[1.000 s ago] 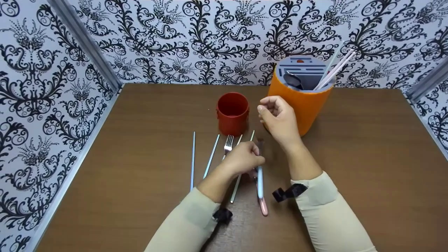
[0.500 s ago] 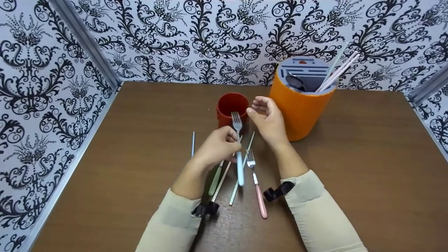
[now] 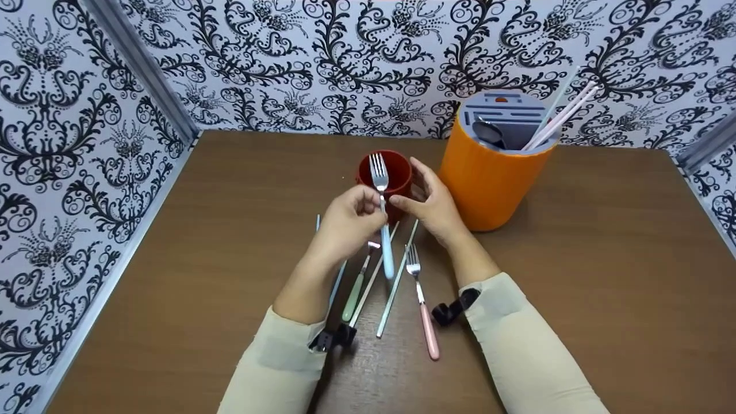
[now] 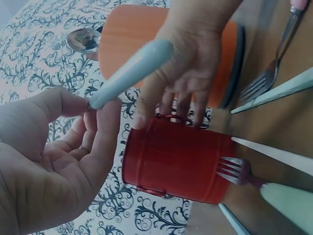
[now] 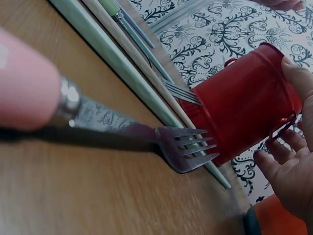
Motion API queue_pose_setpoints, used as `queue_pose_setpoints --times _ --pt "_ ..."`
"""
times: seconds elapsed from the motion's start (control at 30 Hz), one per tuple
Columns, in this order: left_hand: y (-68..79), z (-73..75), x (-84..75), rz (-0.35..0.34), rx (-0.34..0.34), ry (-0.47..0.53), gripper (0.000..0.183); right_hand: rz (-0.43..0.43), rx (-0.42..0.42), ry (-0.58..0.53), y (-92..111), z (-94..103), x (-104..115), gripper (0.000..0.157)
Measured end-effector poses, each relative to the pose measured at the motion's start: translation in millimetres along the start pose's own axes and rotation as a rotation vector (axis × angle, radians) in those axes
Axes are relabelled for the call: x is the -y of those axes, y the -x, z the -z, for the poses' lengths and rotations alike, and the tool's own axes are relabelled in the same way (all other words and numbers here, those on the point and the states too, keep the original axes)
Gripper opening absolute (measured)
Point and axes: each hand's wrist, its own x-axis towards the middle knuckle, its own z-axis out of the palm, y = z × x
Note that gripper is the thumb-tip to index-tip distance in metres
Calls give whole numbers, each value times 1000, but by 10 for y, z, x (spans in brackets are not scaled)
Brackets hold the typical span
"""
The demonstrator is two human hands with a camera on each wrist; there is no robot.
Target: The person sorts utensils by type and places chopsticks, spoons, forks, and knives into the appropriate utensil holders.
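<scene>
My left hand pinches a fork at the neck of its light blue handle. The fork stands tines up in front of the mouth of a red cup with small side lugs. At the cup's right side is my right hand, fingers loosely bent. Its thumb lies against the wall near the rim, and the other fingertips are by a lug; firm contact cannot be made out. On the table below lie a green-handled fork, partly hidden by the left hand, and a pink-handled fork.
Several chopsticks lie on the brown table in front of the cup. Right of it stands an orange holder with a slotted grey top, containing a spoon and chopsticks. Patterned walls enclose the back and sides.
My left hand has lifted the blue-handled fork from beside the pink-handled one and carried it left and up to the cup. My right hand has moved left from near the holder to the cup's side.
</scene>
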Motion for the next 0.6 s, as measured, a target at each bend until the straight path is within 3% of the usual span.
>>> queue_pose_setpoints --times 0.17,0.33,0.47,0.6 --pt "-94 -35 -137 -91 -85 19 13 -4 5 -37 -19 22 -39 84" --pt "-189 -63 -224 -193 -266 39 11 12 -3 -100 -34 20 -106 77" --pt "-303 -94 -193 -321 -440 147 10 24 6 -120 -35 12 -117 73" --pt "-405 -159 -116 -430 -530 264 10 23 1 -122 -31 38 -128 72"
